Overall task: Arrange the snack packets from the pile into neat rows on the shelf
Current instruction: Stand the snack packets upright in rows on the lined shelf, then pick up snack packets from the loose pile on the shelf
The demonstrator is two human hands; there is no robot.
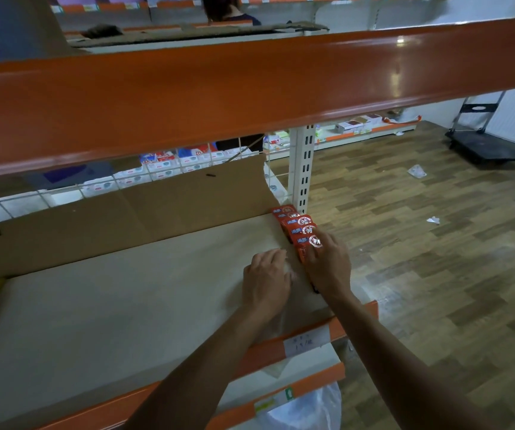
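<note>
One row only so far, of red snack packets (299, 230) at the right end of the shelf (126, 290), close by the white upright (304, 169). Runs lengthwise from the back cardboard (157, 206) toward the front edge, each packet lapping the next. Lies directly ahead of the right grip (327, 262), which is nearer than the left grip (267, 276). Presses right fingers, apart and fairly straight, onto the nearest packets, palm low, forearm angled in from the right. Rests the left grip on the shelf just beside the row's left flank, fingers curled toward it. Cannot tell whether anything is pinched there, though something pale and filmy shows under the fingertips. Looks like squaring up the row's near end. Probably calls next for a nudge along that same axis, toward the back, with the left side as a fence. Shows no pile from this angle.
</note>
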